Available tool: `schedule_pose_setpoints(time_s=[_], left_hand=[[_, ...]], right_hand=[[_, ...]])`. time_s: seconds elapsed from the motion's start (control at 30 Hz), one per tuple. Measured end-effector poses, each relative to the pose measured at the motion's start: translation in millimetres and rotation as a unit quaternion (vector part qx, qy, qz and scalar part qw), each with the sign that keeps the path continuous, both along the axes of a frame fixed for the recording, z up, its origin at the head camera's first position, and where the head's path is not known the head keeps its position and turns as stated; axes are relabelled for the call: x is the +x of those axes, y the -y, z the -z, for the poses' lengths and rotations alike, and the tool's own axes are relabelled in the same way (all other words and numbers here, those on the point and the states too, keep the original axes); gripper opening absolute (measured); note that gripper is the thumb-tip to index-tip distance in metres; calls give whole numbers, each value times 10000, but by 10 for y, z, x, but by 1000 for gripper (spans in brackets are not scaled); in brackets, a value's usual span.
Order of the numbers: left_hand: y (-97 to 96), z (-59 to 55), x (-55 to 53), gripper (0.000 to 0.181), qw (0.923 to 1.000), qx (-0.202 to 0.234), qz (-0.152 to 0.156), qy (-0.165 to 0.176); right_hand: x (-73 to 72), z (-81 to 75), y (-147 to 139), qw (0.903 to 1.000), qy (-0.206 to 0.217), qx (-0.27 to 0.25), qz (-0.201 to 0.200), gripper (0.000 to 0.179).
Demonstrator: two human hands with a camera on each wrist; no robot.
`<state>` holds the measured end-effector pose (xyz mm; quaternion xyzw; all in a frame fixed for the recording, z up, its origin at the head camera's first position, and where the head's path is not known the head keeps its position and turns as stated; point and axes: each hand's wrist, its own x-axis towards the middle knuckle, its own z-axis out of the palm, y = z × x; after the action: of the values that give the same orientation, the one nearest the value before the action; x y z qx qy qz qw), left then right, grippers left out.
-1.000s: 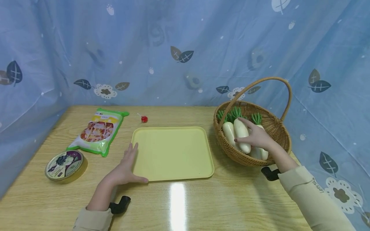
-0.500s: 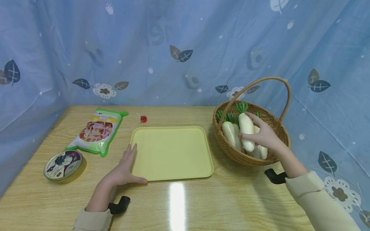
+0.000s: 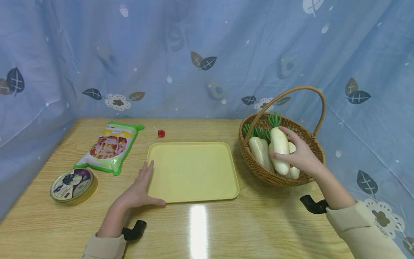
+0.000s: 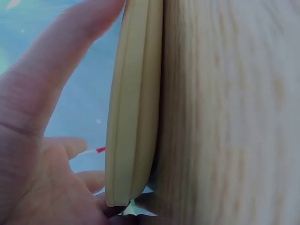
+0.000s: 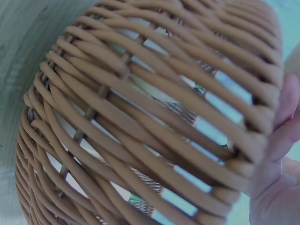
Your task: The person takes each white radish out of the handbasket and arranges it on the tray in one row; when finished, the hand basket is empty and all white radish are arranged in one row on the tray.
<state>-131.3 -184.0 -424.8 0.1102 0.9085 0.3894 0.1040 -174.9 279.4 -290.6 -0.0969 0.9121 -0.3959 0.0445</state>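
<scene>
My right hand [image 3: 300,154] grips a white radish [image 3: 280,149] with a green leafy top, tilted over the wicker basket [image 3: 281,180]. More white radishes [image 3: 257,149] lie under and beside it in the basket. In the right wrist view the basket's woven side [image 5: 154,112] hides most of the hand [image 5: 276,187] and the held radish. My left hand [image 3: 136,192] is spread around the near left corner of the yellow tray [image 3: 194,172], its thumb along the near edge. The left wrist view shows the thumb [image 4: 51,61] touching the tray's side [image 4: 131,103].
Left of the tray lie a green-edged food packet [image 3: 111,147] and a round tin [image 3: 72,185]. A small red lollipop [image 3: 161,133] is behind the tray. The basket's tall handle [image 3: 302,88] arches over its contents. A blue patterned curtain [image 3: 168,72] hangs behind the wooden table [image 3: 161,230].
My right hand has lifted the radish off the others and drawn it slightly to the right, its leaves now showing above. The left hand and tray have stayed put.
</scene>
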Motion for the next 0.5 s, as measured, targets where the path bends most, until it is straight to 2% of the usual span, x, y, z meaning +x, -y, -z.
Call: schedule_pose_setpoints(time_s=[0.17, 0.3, 0.5], left_hand=[[-3, -4, -4, 133, 9998, 11, -60, -202], [-2, -13, -19, 131, 9991, 36, -77, -419], [16, 0, -25, 135, 9996, 137, -74, -216]], right_hand=[[96, -26, 3, 9997, -153, -144, -80, 88], [183, -54, 24, 9988, -117, -440, -178, 88], [299, -90, 74, 9973, -105, -649, -329, 89]])
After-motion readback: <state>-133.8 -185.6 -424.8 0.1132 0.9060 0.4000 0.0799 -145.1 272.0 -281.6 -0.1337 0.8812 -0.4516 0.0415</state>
